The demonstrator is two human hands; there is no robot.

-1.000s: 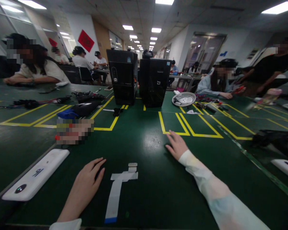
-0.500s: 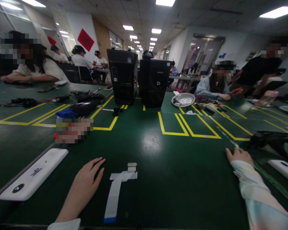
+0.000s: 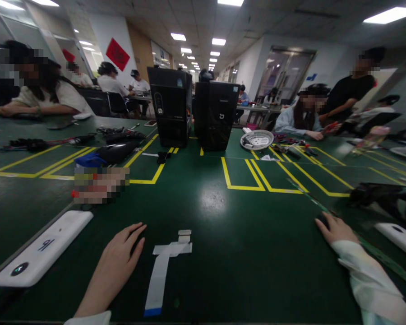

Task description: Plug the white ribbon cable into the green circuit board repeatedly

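Note:
A white flat ribbon cable lies on the green tabletop, its blue-tipped end towards me and a small connector at the far end. To its left, my left hand rests palm down, open, with the fingers stretched out, not touching the cable. Far to the right, my right hand lies palm down, thumb apart from the fingers. It rests at a long thin green strip, which runs diagonally past its fingertips; whether they press on it is hard to see.
A white box sits left of my left hand, and another white box is at the right edge. Two black computer towers stand at the back. A white round basket and yellow tape outlines are beyond. People sit on both sides.
The far end of the green strip has shifted left. My right thumb and fingers are spread further apart. The left hand and the ribbon cable stay as they were; the view shifts slightly.

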